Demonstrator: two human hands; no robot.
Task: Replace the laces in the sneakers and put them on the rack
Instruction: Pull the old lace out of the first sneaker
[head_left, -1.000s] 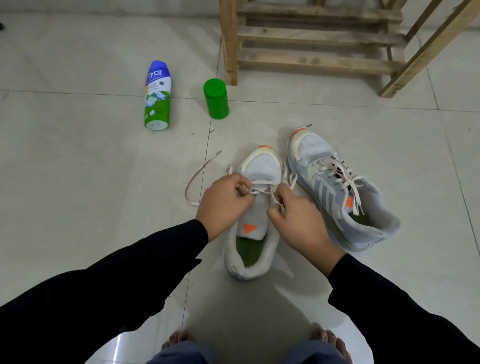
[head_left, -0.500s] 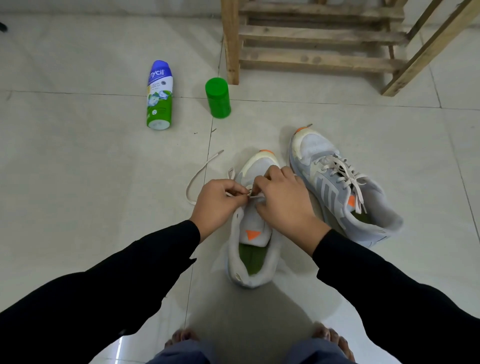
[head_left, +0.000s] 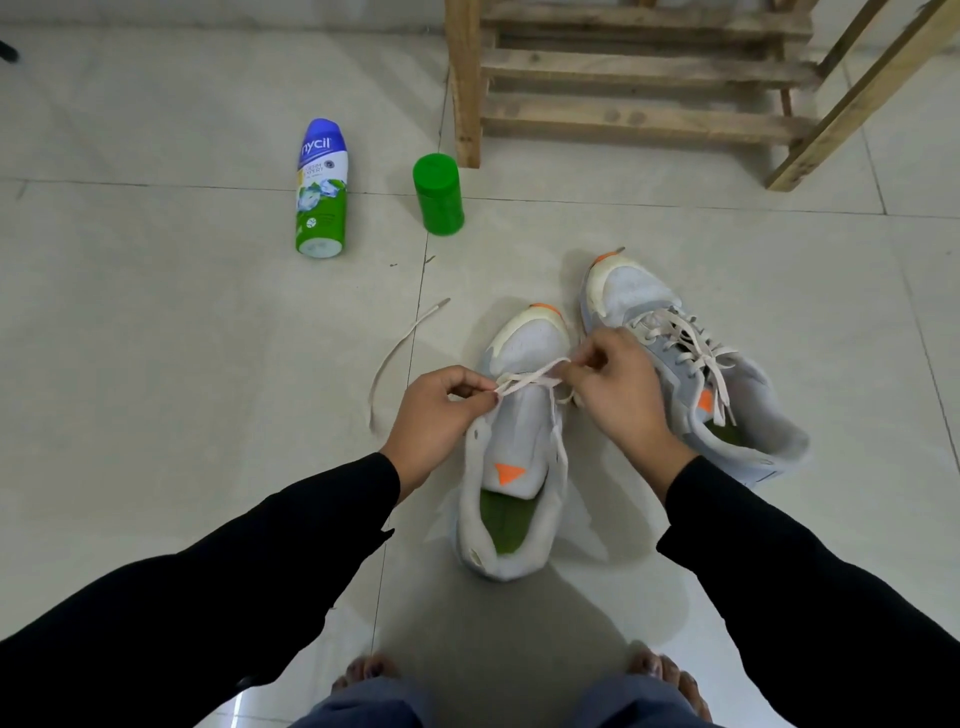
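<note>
Your left hand (head_left: 436, 410) pinches the lace (head_left: 524, 382) between thumb and forefinger at the left edge of the near sneaker (head_left: 519, 431). Your right hand (head_left: 618, 395) pinches the same lace above that shoe's right edge, with its other fingers curled. The lace runs taut between them across the front eyelets, and its free end trails over the floor (head_left: 182, 415) to your left.

The near sneaker lies just ahead of your feet (head_left: 363, 675), with its toe toward the rack (head_left: 639, 67). The laced sneaker (head_left: 639, 291) sits just beside it on the right at an angle, and your right hand covers part of its near flank. Farther on, a green can (head_left: 438, 195) stands near the rack's left post. A bottle (head_left: 321, 192) lies on its side to the left of the can.

Half a second ago your hands were bunched together, touching over the shoe's front. Now they have drawn apart, and the right one has moved toward the laced sneaker.
</note>
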